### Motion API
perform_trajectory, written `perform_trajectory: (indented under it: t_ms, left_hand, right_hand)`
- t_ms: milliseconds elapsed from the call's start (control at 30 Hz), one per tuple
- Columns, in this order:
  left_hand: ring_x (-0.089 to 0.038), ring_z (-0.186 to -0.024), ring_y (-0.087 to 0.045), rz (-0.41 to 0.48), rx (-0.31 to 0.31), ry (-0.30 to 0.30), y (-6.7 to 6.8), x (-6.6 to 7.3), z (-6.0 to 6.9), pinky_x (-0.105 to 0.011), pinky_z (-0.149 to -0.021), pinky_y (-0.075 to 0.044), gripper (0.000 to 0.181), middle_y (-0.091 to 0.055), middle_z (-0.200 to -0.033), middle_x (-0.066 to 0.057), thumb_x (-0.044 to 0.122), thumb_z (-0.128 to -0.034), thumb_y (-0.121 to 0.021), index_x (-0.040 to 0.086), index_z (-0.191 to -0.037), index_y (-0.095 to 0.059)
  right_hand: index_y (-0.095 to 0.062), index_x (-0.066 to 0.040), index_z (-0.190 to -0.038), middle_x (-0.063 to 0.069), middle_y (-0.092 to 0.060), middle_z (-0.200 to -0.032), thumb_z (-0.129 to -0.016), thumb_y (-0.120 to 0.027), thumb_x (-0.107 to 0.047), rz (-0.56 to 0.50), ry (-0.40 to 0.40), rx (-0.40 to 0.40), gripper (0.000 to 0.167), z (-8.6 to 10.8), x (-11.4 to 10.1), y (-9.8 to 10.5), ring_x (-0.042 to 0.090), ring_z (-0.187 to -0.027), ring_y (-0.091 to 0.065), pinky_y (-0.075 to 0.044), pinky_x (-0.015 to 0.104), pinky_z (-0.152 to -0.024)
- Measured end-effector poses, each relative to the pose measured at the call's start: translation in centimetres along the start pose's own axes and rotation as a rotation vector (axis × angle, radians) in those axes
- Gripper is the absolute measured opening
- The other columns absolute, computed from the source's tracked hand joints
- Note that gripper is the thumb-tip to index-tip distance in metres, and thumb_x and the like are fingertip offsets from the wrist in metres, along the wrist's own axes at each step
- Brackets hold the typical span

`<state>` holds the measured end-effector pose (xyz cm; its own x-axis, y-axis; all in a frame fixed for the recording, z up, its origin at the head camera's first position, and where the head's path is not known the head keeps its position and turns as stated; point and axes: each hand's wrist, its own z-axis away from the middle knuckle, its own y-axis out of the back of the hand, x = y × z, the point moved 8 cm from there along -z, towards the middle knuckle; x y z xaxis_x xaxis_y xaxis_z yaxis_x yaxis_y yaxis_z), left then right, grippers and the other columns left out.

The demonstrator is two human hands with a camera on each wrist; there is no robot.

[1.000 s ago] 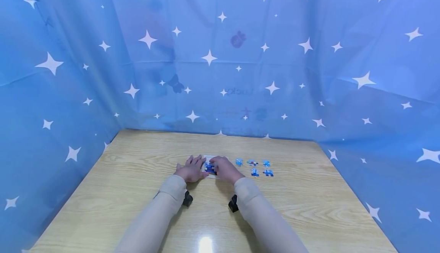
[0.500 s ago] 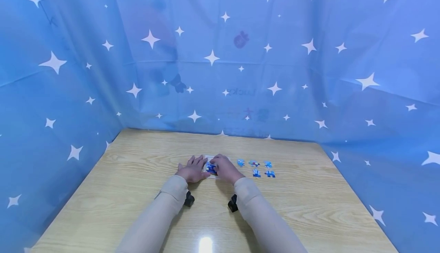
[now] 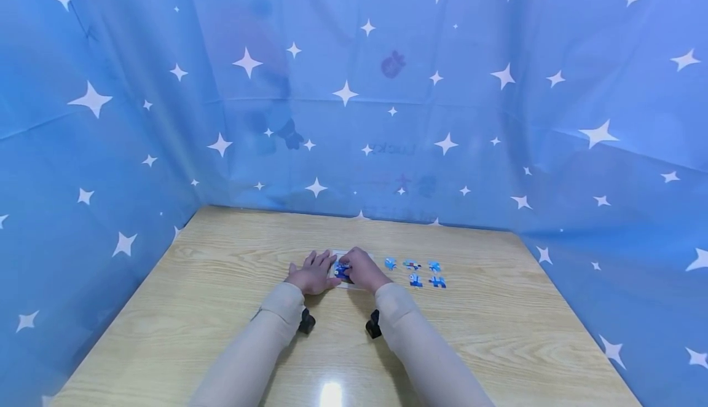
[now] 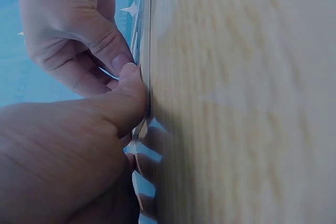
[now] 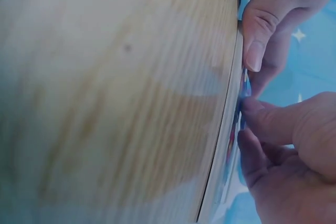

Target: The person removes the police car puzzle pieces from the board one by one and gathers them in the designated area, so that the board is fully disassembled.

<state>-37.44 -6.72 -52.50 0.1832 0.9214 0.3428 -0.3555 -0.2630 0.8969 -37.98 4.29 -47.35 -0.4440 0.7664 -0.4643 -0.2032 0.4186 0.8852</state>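
I should steady the puzzle board [image 3: 350, 286], lying between my spread left grip [image 3: 314, 278], which grasps nothing, and my right grip [image 3: 362, 270], and press evenly, slowly, though whether its bent fingers pinch something I cannot tell.

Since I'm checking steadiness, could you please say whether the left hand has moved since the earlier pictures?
No, not noticeably: in the head view, the left hand keeps its place against the table.

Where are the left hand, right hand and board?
Left hand [image 3: 311, 278], head view: back of the hand.
Right hand [image 3: 364, 272], head view: back of the hand.
Board [image 3: 346, 285], head view: pale rim nearest the person.
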Motion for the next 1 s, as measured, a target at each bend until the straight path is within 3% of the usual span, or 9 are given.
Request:
perform_trajectory:
  t_ms: [267,700,1000]
  left_hand:
    - [-0.029,-0.157,0.001,-0.005,0.015,-0.007,-0.24,-0.14,-0.27,-0.076,-0.113,-0.006,0.074,-0.004,-0.171,0.007,0.059,-0.1025,-0.045,0.030,-0.165,-0.017]
    - [-0.029,-0.157,0.001,-0.023,0.009,-0.027,-0.13,-0.11,-0.38,-0.076,-0.113,-0.006,0.073,-0.003,-0.171,0.005,0.058,-0.1040,-0.042,0.030,-0.165,-0.015]
    - [-0.028,-0.157,0.001,-0.030,0.005,-0.020,-0.46,-0.22,-0.41,-0.076,-0.113,-0.005,0.073,-0.003,-0.171,0.006,0.060,-0.1033,-0.041,0.031,-0.165,-0.015]
  right_hand:
    - [-0.070,0.006,-0.123,0.017,-0.063,-0.111,-0.095,-0.061,0.012,-0.054,-0.020,0.004,0.030,0.10,-0.14,0.34,0.028,-0.106,-0.060,-0.050,0.045,-0.099]
    - [-0.071,0.006,-0.120,0.016,-0.065,-0.109,-0.096,-0.062,0.009,0.045,0.008,-0.021,0.026,-0.11,-0.42,0.10,0.027,-0.104,-0.061,-0.051,0.044,-0.099]
    - [-0.071,0.005,-0.122,0.016,-0.065,-0.109,-0.096,-0.062,0.008,0.052,0.036,-0.005,0.028,0.20,-0.30,0.11,0.027,-0.102,-0.061,-0.051,0.043,-0.097]
